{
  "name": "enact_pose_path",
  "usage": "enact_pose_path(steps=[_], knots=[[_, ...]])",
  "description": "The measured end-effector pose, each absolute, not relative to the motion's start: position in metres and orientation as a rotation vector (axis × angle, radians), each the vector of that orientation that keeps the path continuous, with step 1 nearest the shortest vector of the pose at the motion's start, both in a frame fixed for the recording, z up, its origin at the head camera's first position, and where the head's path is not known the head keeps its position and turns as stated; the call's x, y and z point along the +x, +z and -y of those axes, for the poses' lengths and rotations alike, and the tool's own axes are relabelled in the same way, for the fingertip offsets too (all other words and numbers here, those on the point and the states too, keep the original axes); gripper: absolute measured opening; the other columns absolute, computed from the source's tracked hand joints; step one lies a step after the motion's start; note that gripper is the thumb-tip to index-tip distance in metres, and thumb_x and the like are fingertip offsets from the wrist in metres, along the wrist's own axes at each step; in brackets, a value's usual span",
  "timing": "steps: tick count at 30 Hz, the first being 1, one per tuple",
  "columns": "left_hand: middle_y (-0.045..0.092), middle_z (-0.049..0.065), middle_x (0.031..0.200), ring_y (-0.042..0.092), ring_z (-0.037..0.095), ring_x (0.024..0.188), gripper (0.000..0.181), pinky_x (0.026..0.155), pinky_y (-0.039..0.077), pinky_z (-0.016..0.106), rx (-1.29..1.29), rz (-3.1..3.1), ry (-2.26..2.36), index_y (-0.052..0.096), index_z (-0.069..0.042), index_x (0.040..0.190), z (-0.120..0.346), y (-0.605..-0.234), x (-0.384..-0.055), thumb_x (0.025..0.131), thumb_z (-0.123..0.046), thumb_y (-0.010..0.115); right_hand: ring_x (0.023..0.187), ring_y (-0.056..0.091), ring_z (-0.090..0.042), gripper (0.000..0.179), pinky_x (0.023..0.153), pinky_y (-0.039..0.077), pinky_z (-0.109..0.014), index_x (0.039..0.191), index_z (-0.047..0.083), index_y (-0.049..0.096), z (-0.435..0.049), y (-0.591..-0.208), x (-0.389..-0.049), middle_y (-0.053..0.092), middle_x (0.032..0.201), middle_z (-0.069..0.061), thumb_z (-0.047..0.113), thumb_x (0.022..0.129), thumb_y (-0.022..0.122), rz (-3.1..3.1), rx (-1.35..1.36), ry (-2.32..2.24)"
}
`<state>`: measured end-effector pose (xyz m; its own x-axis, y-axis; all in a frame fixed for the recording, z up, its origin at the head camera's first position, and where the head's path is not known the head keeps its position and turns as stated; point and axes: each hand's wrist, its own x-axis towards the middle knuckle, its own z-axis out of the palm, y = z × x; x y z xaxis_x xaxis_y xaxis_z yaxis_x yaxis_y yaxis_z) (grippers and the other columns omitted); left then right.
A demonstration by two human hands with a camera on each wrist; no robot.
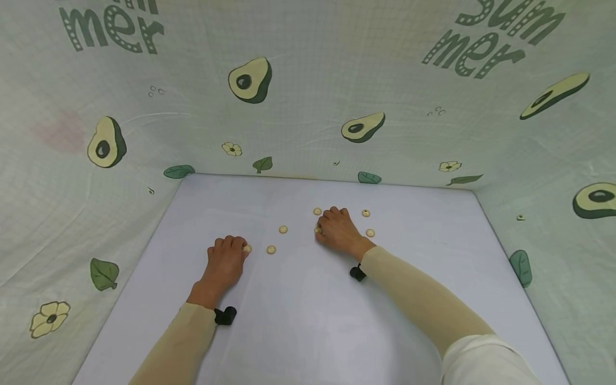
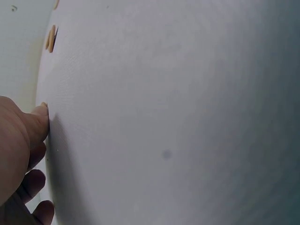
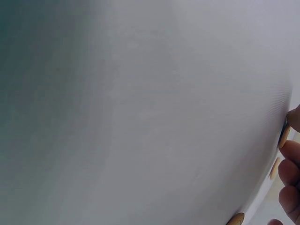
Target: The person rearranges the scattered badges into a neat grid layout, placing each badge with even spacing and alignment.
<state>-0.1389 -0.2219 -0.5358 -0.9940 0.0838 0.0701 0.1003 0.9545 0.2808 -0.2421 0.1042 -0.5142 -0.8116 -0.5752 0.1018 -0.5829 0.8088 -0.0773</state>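
Several small round, pale wooden discs with ringed faces lie on the white table. My left hand (image 1: 226,262) pinches one disc (image 1: 247,248) at the table surface; in the left wrist view the thumb (image 2: 41,112) covers most of it. Beside that hand are a second disc (image 1: 271,249) and, farther back, a third disc (image 1: 283,229). With thumb and forefinger, my right hand (image 1: 339,231) pinches another disc (image 1: 318,230), seen edge-on in the right wrist view as a disc (image 3: 284,136). Just beyond its fingers lies a disc (image 1: 317,211).
To the right of the right hand lie a disc (image 1: 366,213) and a nearer disc (image 1: 370,233). The white table (image 1: 298,321) ends at an avocado-patterned cloth (image 1: 298,123) that rises at the back and both sides. A black wrist camera (image 1: 225,315) sits by the left cuff.
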Motion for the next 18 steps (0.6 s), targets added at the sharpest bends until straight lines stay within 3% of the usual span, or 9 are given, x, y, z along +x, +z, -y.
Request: enact_pose_path(steps=[18], knots=[[0.063,0.018,0.116,0.053,0.042,0.110,0.022,0.088,0.044,0.059,-0.154,3.062,-0.460,0.062,-0.003,0.120,0.222,-0.529,-0.138,0.105,-0.019,0.067,0.103,0.053,-0.024,0.035,0.098,0.040,-0.046,0.116,0.010,0.072,-0.039,-0.508,-0.249,0.068,0.114,-0.005,0.042,0.105,0.063,2.873,1.070,0.099]])
